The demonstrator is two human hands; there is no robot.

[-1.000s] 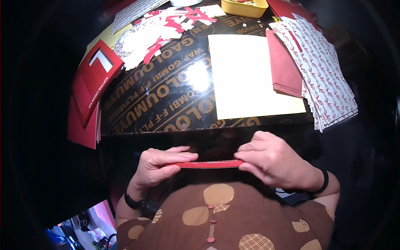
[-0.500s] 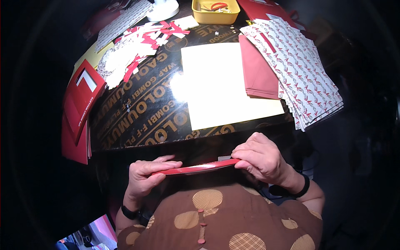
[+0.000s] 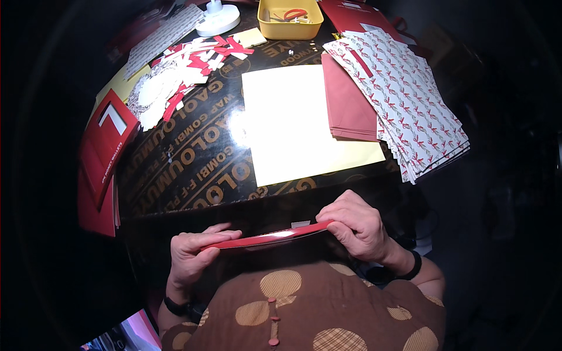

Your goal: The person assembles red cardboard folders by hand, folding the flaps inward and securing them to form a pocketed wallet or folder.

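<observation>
Both my hands grip a thin red cardboard packet (image 3: 275, 237), held nearly edge-on in front of the table's near edge. Its upper edge looks slightly bowed, and a small whitish tab (image 3: 300, 224) sticks up behind it. My left hand (image 3: 196, 248) pinches the left end, thumb below and fingers along the top. On the other end, my right hand (image 3: 354, 225) is closed with its fingers curled over the corner. The packet's broad face is mostly hidden by the angle.
On the dark printed table (image 3: 193, 152) lie a pale yellow sheet (image 3: 316, 167), red envelopes (image 3: 351, 111) and patterned sheets (image 3: 418, 111). Red folders (image 3: 96, 169) overhang the left edge, near paper scraps (image 3: 193, 61). A yellow bin (image 3: 291, 29) and white lamp base (image 3: 218, 23) stand behind.
The whole view has shifted, with the table and its papers appearing further left. Both hands still hold the red packet, which now slopes a little more, right end higher.
</observation>
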